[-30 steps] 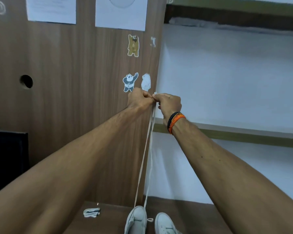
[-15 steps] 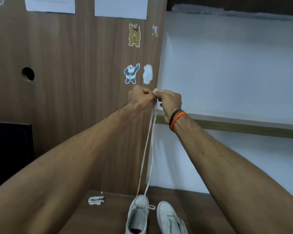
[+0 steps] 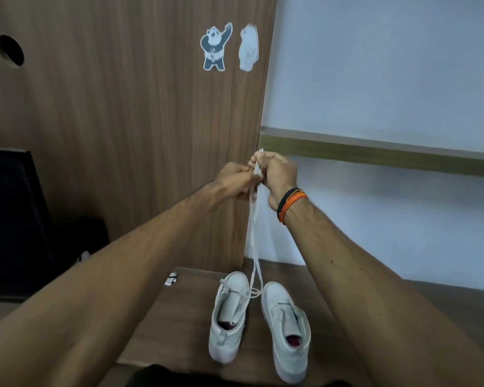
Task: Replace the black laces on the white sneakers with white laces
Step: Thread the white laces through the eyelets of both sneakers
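Note:
Two white sneakers stand side by side on a brown table [image 3: 179, 325], toes away from me. A white lace [image 3: 254, 241] rises in two strands from the front eyelets of the left sneaker [image 3: 229, 317] to my raised hands. My left hand [image 3: 235, 181] pinches the strands just below their tips. Beside it my right hand [image 3: 277, 174], with black and orange bands on the wrist, pinches the lace ends, and the tips poke out above its fingers. The right sneaker [image 3: 288, 333] has no lace that I can see.
A small bundled lace [image 3: 171, 278] lies on the table left of the shoes, near the back edge. A wooden panel [image 3: 123, 121] with bear stickers stands behind. A dark monitor [image 3: 9, 219] is at the left, a white wall with a shelf edge [image 3: 375, 155] at the right.
The camera has tilted down, so both sneakers now show in full. My hands, still pinching the lace ends together, sit lower in view and closer to the shoes.

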